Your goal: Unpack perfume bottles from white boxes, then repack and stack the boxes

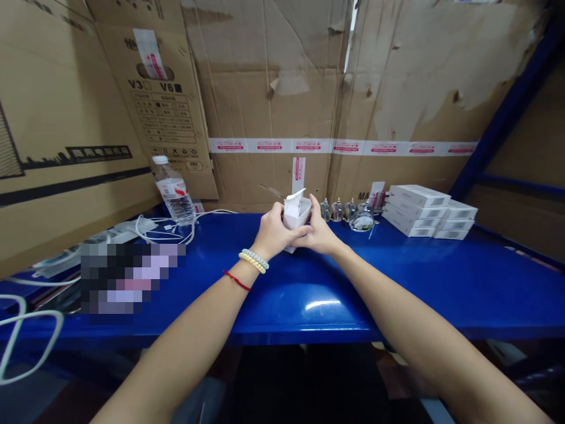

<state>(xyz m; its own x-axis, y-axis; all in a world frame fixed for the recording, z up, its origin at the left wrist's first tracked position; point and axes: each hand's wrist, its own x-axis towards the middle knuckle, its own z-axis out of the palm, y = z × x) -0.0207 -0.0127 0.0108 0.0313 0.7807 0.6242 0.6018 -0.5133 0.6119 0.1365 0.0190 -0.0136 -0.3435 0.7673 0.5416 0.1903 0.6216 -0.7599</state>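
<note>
A small white box [296, 219] with its top flaps raised is held between both hands over the blue table [309, 277]. My left hand [274, 231] wraps round the box's left side, with hair-tie bands and a red string on the wrist. On the right side, my right hand [321, 231] grips the same box, its fingers along the side and its thumb across the front. The inside of the box cannot be made out. Just right of my right hand stand several small glass bottles [338, 209] and a larger round glass bottle [362, 218].
White boxes [417, 212] are stacked at the back right. A plastic water bottle [174, 191] stands at the back left beside white cables [192, 227]. A blurred-out item [132, 277] lies at the left. Cardboard [273, 112] lines the back.
</note>
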